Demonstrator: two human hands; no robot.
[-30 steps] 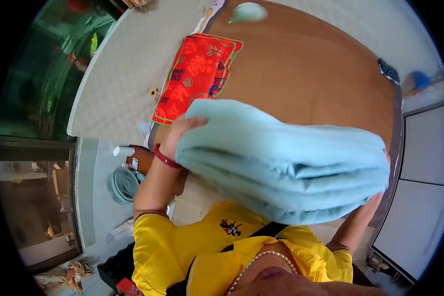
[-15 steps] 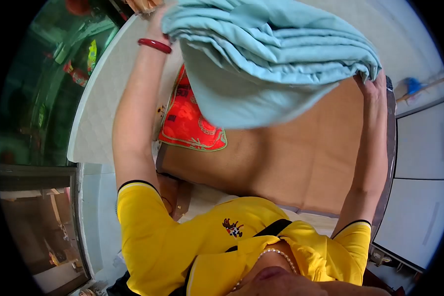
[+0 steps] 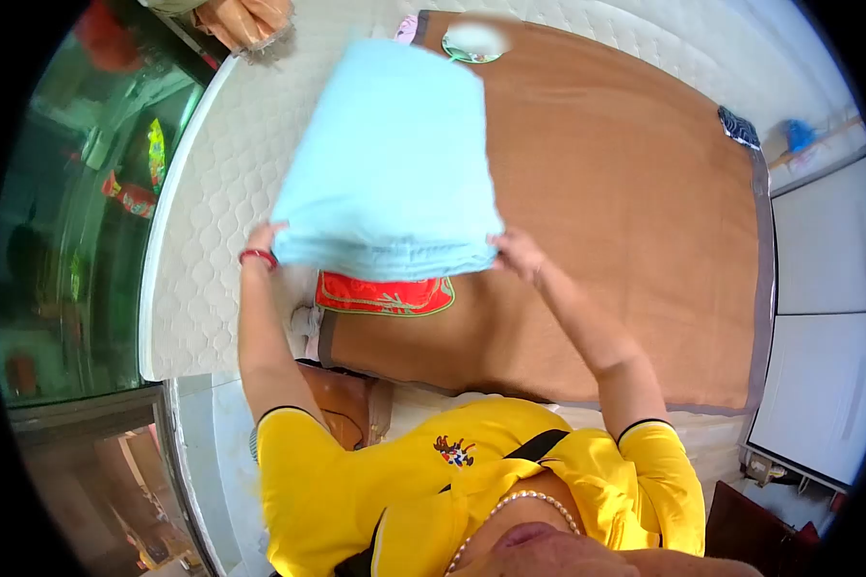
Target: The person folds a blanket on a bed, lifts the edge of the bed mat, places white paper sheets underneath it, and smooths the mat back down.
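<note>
A light blue folded quilt is stretched out in front of me, over the left part of the bed. My left hand, below it a red bangle on the wrist, is closed on the quilt's near left corner. At the near right corner my right hand pinches the layered edge. Under the quilt's near edge a red patterned cloth piece with green trim sticks out; the rest of it is hidden.
A brown mat with a grey border covers much of the white quilted mattress. A round green-rimmed object and a dark patterned cloth lie at its far side. White cabinets stand right, green glass left.
The quilt has come down from high in front of me to over the bed's left side, now flat and neatly folded. Both hands have lowered; the right has moved left.
</note>
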